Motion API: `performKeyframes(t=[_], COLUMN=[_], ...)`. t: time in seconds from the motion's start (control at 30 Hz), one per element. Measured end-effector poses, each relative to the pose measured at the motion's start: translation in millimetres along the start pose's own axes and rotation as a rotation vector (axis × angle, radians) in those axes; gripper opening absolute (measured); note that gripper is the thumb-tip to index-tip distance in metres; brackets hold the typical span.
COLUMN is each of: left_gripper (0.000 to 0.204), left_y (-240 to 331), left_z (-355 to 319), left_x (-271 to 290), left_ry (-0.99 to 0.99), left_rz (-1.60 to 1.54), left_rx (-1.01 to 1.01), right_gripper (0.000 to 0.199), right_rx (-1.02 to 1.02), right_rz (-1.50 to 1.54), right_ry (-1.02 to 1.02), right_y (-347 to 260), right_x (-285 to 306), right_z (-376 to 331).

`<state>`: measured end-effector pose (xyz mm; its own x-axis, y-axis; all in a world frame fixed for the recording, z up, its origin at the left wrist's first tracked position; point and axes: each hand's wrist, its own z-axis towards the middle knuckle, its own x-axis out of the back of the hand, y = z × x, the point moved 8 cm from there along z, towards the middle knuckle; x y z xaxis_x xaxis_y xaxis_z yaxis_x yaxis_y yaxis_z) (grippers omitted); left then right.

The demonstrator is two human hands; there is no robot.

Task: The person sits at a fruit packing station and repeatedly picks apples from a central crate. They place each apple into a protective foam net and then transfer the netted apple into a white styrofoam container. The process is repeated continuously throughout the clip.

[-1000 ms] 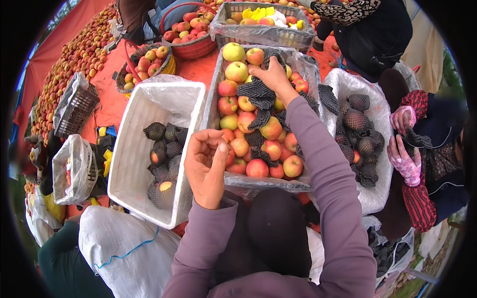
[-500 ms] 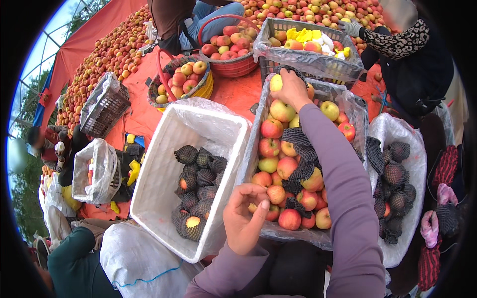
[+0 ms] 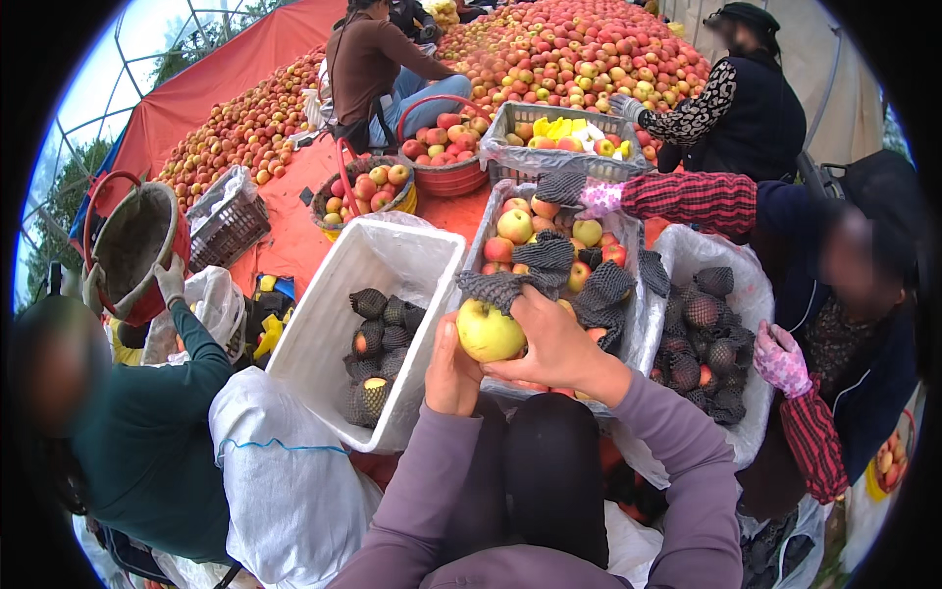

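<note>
An apple heap (image 3: 589, 59) rises far beyond the fingers (image 3: 535, 312); I see the left hand (image 3: 453, 373) and right hand (image 3: 561, 346) curled around a yellow-green apple (image 3: 489, 334), dark mesh sleeve (image 3: 491, 289) at its top.

Both hands (image 3: 454, 371) (image 3: 569, 344) close together, cupped inward

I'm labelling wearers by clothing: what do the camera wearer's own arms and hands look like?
Both arms wear long, plain, muted-purple sleeves ending near the wrists. The left hand and right hand are ungloved. No cables or markings show.
</note>
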<state>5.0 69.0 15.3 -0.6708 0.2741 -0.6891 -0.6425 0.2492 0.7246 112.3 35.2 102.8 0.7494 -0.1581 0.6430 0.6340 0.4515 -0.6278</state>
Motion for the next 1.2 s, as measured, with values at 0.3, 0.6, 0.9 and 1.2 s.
performKeyframes(t=[0.3, 0.6, 0.9, 1.2], left_gripper=[0.040, 0.026, 0.051, 0.048], left_y=[-10, 107, 52, 104], left_z=[-92, -114, -71, 21], left_x=[-28, -9, 24, 208], left_ry=[-0.488, 0.134, -0.004, 0.534], left_rz=[-0.622, 0.866, -0.173, 1.309], left_rx=[0.411, -0.602, -0.016, -0.304], right_gripper=[0.095, 0.071, 0.062, 0.022], right_rx=[-0.231, -0.201, 0.188, -0.406], right_rz=[1.390, 0.766, 0.042, -0.047], right_ry=[-0.382, -0.069, 0.166, 0.035], right_y=[-87, -72, -90, 152], right_x=[-27, -14, -25, -32], right_z=[-76, -53, -27, 19])
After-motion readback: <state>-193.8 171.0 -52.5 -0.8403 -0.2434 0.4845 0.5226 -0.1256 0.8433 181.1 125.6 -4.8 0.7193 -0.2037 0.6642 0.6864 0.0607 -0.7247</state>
